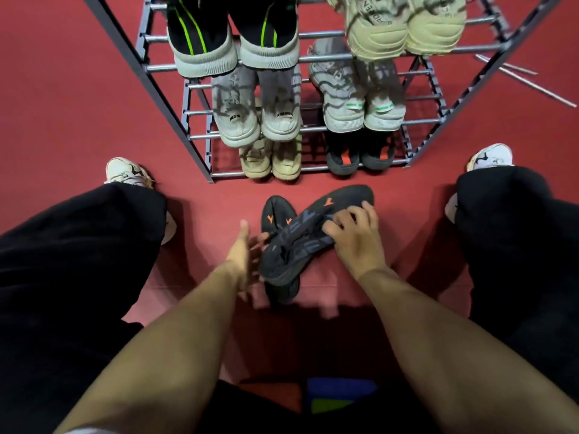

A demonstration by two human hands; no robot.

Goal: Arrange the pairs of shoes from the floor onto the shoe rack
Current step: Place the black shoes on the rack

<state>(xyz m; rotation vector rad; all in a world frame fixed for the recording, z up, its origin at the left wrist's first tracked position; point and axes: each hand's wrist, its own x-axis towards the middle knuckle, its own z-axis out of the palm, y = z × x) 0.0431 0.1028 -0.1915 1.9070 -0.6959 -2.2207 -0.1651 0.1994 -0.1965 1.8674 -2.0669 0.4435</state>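
A red floor is filling the room; a grey metal shoe rack is standing on it with six pairs already sitting on its bars; loose metal rods are lying on the floor beside it. A pair of black shoes with orange marks is lying on the floor in front of the rack. The right hand is curling its fingers around the upper shoe, which is tilting across the other. The left hand is open, fingers spread, touching that shoe's side. The rack's top is being cut off; the lower shoe is partly hidden.
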